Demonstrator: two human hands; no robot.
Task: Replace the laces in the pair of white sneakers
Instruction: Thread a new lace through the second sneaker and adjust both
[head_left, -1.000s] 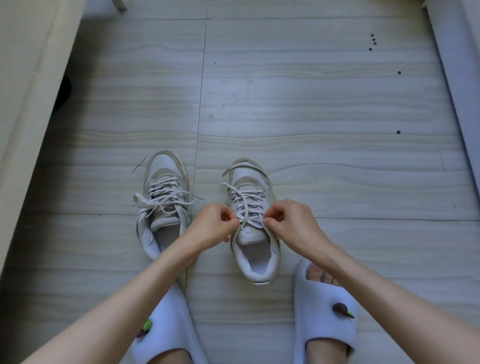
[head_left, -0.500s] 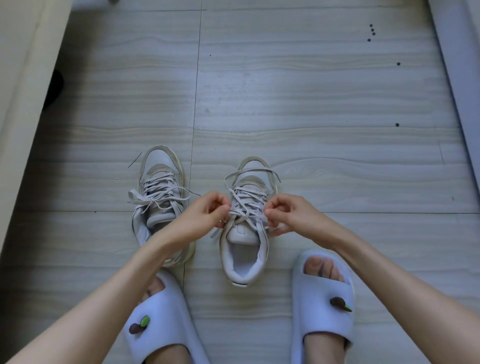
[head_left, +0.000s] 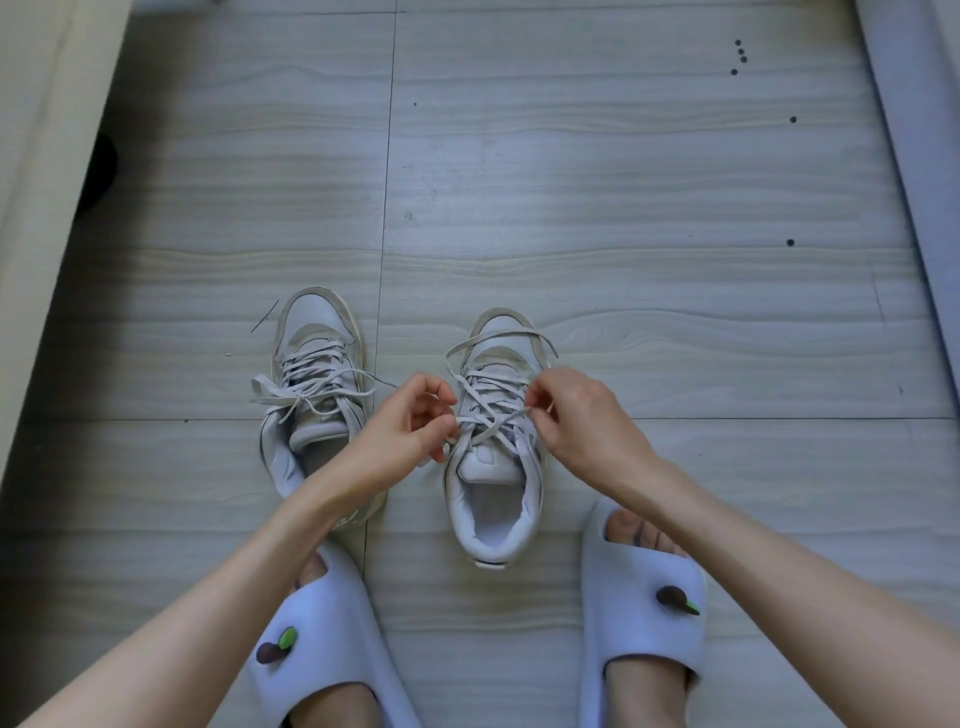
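Observation:
Two white sneakers stand side by side on the floor, toes pointing away from me. The left sneaker (head_left: 317, 364) has its lace tied in a bow. The right sneaker (head_left: 491, 499) sits between my hands, its lace (head_left: 488, 415) loosened, with a long loop lying over the toe. My left hand (head_left: 400, 436) pinches the lace at the shoe's left side near the top eyelets. My right hand (head_left: 576, 415) pinches the lace at the shoe's right side. My left forearm hides the heel of the left sneaker.
My feet wear pale slippers, the left slipper (head_left: 322, 644) and the right slipper (head_left: 644, 587), just behind the sneakers. A beige furniture edge (head_left: 36, 171) runs along the left, a pale panel (head_left: 919, 130) along the right. Grey wood-look floor (head_left: 571, 208) stretches ahead.
My hands have drawn slightly apart and moved toward the shoe's toe, pulling the lace across the tongue. The right sneaker has shifted a little; the view has tilted down.

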